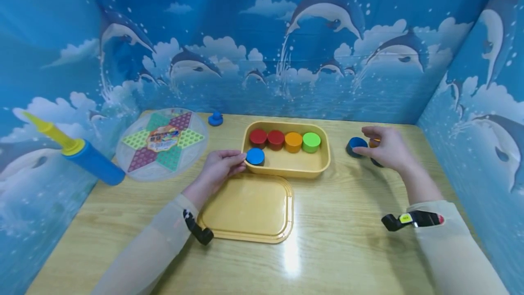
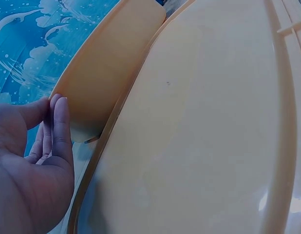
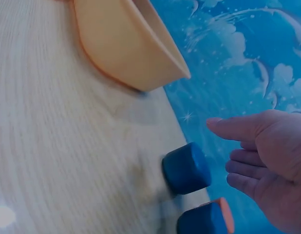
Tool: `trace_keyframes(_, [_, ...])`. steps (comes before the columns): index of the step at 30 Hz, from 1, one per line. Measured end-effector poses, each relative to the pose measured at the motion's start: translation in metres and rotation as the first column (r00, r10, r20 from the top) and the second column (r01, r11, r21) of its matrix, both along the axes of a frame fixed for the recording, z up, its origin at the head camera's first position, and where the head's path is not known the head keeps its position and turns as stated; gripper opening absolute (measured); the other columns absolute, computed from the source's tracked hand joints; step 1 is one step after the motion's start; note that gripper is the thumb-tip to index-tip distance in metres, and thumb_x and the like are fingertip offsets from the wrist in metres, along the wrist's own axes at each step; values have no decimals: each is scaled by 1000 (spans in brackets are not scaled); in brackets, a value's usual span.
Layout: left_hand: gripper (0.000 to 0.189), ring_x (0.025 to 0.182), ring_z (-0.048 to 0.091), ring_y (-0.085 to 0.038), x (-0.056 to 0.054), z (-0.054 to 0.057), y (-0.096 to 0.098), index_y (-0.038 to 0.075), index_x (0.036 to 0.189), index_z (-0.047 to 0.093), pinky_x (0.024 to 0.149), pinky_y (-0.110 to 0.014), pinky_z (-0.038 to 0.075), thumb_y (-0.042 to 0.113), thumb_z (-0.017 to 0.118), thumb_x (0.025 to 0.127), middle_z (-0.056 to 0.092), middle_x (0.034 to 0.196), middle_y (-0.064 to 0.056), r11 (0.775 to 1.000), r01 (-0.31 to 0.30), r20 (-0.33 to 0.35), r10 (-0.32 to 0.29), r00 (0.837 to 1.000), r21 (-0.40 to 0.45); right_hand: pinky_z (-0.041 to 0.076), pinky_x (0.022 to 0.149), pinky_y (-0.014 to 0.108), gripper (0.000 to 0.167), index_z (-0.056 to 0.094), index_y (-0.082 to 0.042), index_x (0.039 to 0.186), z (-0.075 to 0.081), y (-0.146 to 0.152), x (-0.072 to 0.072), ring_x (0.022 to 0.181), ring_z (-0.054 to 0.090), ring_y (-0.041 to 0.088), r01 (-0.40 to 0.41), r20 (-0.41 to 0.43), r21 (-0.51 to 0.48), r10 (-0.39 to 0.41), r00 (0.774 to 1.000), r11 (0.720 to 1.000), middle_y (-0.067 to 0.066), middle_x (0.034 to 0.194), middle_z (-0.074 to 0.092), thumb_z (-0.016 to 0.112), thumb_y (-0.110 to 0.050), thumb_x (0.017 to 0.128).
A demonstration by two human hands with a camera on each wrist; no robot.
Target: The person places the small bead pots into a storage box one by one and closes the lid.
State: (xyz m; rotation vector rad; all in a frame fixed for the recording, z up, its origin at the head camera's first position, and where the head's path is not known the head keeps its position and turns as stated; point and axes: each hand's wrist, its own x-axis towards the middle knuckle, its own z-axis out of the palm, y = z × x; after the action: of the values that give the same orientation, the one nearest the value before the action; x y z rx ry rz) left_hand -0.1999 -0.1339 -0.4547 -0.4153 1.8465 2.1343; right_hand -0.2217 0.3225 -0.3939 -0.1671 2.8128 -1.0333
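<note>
Past a blue pump (image 1: 96,163), game board (image 1: 162,142) (lettering illegible) and duck (image 1: 215,119), pinching the rim of a yellow tray (image 1: 292,163) with left hand (image 1: 219,166); farther right, hovering over loose pieces (image 1: 356,146) with right hand (image 1: 385,148), partly hiding an orange piece (image 1: 373,143) in head view; shown empty-fingered, apart from a blue piece (image 3: 186,168), in right-wrist view.

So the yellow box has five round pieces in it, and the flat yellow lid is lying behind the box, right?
Almost! The flat yellow lid isn't behind: the head view shows it lying in front of the yellow box, which does have five round pieces in it.
</note>
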Motion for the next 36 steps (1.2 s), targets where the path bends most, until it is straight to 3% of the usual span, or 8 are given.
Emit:
trace_keyframes(11, [36,87,75,-18,1,-3,-1,-8,130,65,86,-32,65,8,76,100,73,110,-17,1000,-10,3,10,1000,22,42,116,63,83,35,13,156,-15,-3,-11,143,41,54,63,78,17,-64,995,998,37,156,40,80,-26,98])
trace_keyframes(22, [36,87,76,-18,0,-2,1,-8,130,65,86,-32,65,8,75,100,73,111,-18,1000,-1,-1,1,1000,17,45,113,66,80,42,12,154,-35,-7,-15,138,46,54,89,68,27,-90,994,996,38,153,44,81,-29,97])
trace_keyframes(36, [35,86,75,-17,0,-1,-1,-9,131,64,86,-32,65,6,74,101,73,109,-18,1000,0,-8,0,1000,15,45,112,67,84,40,9,157,-39,-13,-15,138,45,54,114,84,21,-116,990,993,36,155,42,80,-34,97])
